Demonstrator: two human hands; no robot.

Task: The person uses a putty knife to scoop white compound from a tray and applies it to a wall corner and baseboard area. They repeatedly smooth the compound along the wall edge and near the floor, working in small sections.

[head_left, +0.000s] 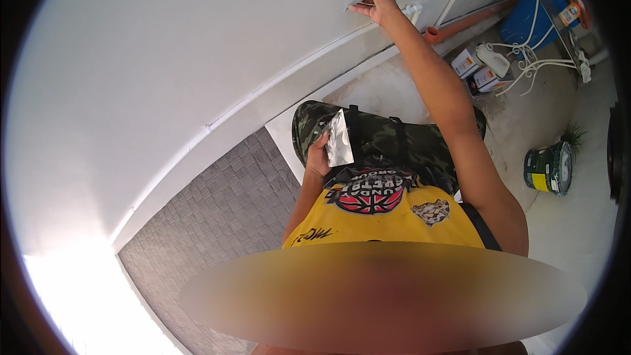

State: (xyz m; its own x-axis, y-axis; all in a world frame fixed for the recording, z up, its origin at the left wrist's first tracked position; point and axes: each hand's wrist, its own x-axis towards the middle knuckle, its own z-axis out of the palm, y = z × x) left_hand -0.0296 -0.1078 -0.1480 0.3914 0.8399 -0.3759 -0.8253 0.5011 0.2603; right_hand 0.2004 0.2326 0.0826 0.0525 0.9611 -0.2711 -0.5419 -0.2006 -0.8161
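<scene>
My left hand point(318, 156) is closed on a shiny rectangular metal plate point(340, 139) with whitish smears, held in front of my thighs. My right arm reaches far out to the light wall point(217, 33). There my right hand point(378, 6) pinches a thin flat blade point(369, 4), seen nearly edge-on, at the wall surface. It looks like a putty scraper, though its handle is hidden by the fingers. Close by the right wrist is a white pipe fitting point(413, 10).
A white pipe point(276, 79) runs along the wall. Right lie an orange pipe point(473, 22), boxes point(465, 62), a white jug point(493, 59), a white metal stand point(526, 59) and a blue bin point(532, 13). A paint bucket point(549, 169) stands nearer; grey paving point(223, 204) spreads left.
</scene>
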